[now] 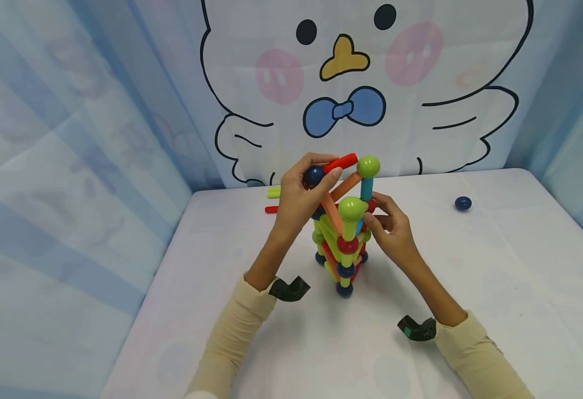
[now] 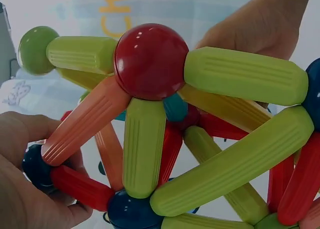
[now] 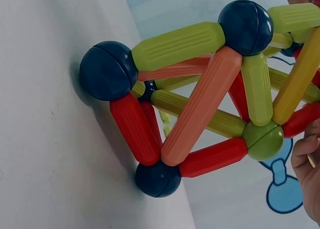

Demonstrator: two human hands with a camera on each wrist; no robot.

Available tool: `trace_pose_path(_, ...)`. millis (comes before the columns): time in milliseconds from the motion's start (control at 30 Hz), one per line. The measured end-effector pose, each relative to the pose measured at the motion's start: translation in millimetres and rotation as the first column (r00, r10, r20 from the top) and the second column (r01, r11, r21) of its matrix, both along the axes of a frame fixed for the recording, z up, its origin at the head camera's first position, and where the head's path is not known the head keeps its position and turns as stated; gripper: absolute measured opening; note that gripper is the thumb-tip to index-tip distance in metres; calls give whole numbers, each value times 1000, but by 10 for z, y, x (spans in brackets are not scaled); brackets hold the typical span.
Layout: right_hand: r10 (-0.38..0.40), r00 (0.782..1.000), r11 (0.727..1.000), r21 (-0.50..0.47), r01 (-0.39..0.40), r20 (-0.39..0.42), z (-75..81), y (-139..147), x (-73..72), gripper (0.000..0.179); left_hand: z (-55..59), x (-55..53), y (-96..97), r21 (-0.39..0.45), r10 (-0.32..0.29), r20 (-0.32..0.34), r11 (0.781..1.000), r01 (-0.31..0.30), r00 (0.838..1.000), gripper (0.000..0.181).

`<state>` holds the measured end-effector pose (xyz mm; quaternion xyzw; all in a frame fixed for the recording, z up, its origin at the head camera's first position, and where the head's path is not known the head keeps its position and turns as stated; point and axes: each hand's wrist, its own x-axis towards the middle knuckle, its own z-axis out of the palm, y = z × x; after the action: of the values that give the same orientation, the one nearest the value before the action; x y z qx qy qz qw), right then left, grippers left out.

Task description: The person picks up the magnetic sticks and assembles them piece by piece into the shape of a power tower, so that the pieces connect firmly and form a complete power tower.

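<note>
A tower of coloured magnetic sticks and balls (image 1: 347,245) stands upright on the white table. At its upper left, my left hand (image 1: 297,197) grips a dark blue ball (image 1: 313,176) with thumb and fingers. From that ball a red stick (image 1: 342,163) reaches towards the green top ball (image 1: 368,165). The left wrist view shows an orange stick (image 2: 86,123) also meeting the held ball. My right hand (image 1: 395,231) pinches the tower's right side by a red ball (image 1: 371,205), below a blue stick (image 1: 366,189). Dark blue balls (image 3: 158,179) form the tower's feet.
A loose dark blue ball (image 1: 463,203) lies far right on the table. Behind my left hand lie green sticks (image 1: 274,192) and a red stick (image 1: 271,209), partly hidden. A printed curtain (image 1: 406,133) hangs behind the table's back edge.
</note>
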<state>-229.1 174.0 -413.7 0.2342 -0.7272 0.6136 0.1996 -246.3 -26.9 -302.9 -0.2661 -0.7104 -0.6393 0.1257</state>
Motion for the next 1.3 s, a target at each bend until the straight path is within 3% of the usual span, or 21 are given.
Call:
trace_pose_path(333,-2,1000,1000,21,2,-6,5,-6,6,41,21,-1,-59,-149,-9,6,989,10,1000,28)
trace_pose_path(500,17,1000,999,35,-17,11,4,7,10,46,-23,-51,-134,-104,20,-31,994,-23,999,52)
trace_pose_path(600,31,999,998,62,-32,28,8,27,16,51,-88,-166,-226,-47,75,-3,996,-76,997,70)
trace_pose_path(667,36,999,997,72,-38,39,14,44,17,55,-177,-300,-303,-55,135,50,990,-132,990,68)
trace_pose_path(733,34,998,996,85,-38,52,24,59,18,57,-326,-468,-399,-105,200,123,977,-188,972,56)
trace_pose_path(800,35,997,995,92,-40,63,31,66,14,57,-529,-647,-511,-227,293,194,942,-248,936,42)
trace_pose_path(867,33,997,994,101,-40,72,36,66,10,57,-786,-824,-647,-359,375,236,891,-278,897,33)
trace_pose_path(900,31,997,994,104,-39,75,37,63,9,57,-915,-895,-711,-433,420,246,854,-288,874,30)
trace_pose_path(1000,31,996,993,113,-40,80,36,48,4,57,-1255,-1047,-873,-633,541,242,717,-291,806,27)
trace_pose_path(1100,32,997,992,122,-41,77,39,39,5,56,-1476,-1098,-961,-761,606,229,599,-248,761,31)
trace_pose_path(1167,30,997,991,126,-39,70,44,40,7,55,-1559,-1112,-985,-806,612,233,556,-203,756,33)
trace_pose_path(1300,19,999,990,138,-24,38,61,48,2,55,-1616,-1132,-988,-851,591,205,501,-157,780,29)
